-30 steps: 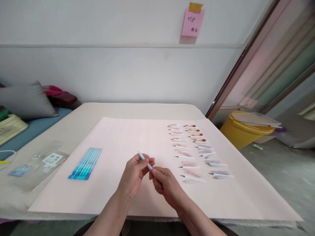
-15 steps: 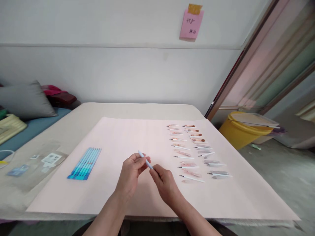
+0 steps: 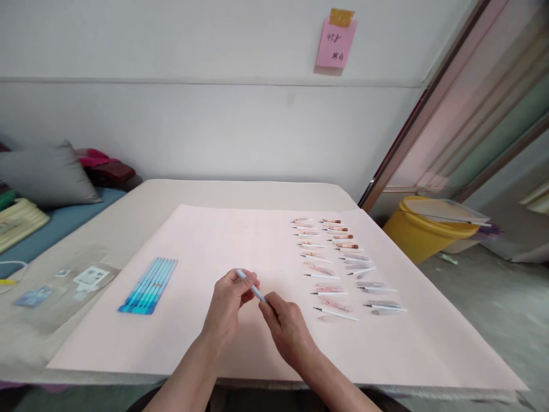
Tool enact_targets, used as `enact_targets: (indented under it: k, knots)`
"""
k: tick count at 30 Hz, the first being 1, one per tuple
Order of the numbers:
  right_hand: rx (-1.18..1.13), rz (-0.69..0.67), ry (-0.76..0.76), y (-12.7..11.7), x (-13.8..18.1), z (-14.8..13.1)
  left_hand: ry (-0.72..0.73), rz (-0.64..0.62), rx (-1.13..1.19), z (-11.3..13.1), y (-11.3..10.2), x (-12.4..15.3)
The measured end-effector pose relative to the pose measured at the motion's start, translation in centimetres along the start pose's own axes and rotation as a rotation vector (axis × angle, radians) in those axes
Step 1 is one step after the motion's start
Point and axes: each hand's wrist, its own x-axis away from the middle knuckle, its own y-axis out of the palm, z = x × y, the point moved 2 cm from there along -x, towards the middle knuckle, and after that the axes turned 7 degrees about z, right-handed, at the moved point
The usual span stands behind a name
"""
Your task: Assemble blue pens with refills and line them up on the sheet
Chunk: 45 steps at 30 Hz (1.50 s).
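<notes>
A light blue pen (image 3: 252, 286) slants between my hands above the middle of the pink sheet. My left hand (image 3: 227, 300) is closed on its upper length, with the thumb along the barrel. My right hand (image 3: 286, 325) pinches its lower end, where a bit of dark shows against the fingertips; the rest of that end is hidden. Right of my hands lie two columns of clear pen barrels with white refills (image 3: 337, 313), some barrels pinkish, some greyish, some with brown bear-like ends. To the left, several blue pens (image 3: 150, 286) lie side by side in a row.
The pink sheet (image 3: 206, 355) covers much of the table. Clear plastic packaging (image 3: 92, 277) with a white label lies at the left. A yellow bin (image 3: 412, 232) stands on the floor at right, and a grey cushion (image 3: 51, 174) rests at far left. A pink note (image 3: 337, 43) hangs on the wall.
The pen has shifted slightly down and left in my fingers' grip, and a dark bit now shows at its lower end. The laid-out pens have not moved on the sheet.
</notes>
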Motion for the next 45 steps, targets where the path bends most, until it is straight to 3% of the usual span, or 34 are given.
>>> enact_targets:
  k: [5, 10, 15, 20, 26, 31, 37, 45]
  knots:
    - [-0.015, 0.026, 0.014, -0.2, -0.1, 0.1, -0.100, -0.113, 0.182, 0.1, 0.4, -0.1]
    - [0.023, 0.013, -0.003, 0.1, 0.0, 0.1, -0.050, -0.023, 0.109, -0.2, 0.0, -0.2]
    - [0.051, 0.040, 0.023, 0.1, 0.0, 0.3, -0.137, -0.086, 0.254, -0.2, 0.2, -0.3]
    - [0.070, 0.014, 0.009, 0.2, 0.1, 0.3, -0.121, 0.039, 0.190, -0.4, -0.3, -0.5]
    - [0.092, 0.038, 0.020, 0.1, -0.2, 0.5, -0.208, -0.060, 0.255, -0.8, 0.0, -0.5]
    - [0.059, 0.012, 0.035, -0.2, -0.2, 0.4, -0.142, 0.115, 0.277, -0.8, -1.1, -1.3]
    - [0.008, -0.012, 0.044, -0.6, -0.4, 0.7, -0.138, 0.147, 0.311, -0.2, -1.6, -1.8]
    - [-0.113, 0.013, 0.090, -1.9, -0.9, 0.7, -0.103, 0.322, 0.408, 0.9, -3.2, -3.3]
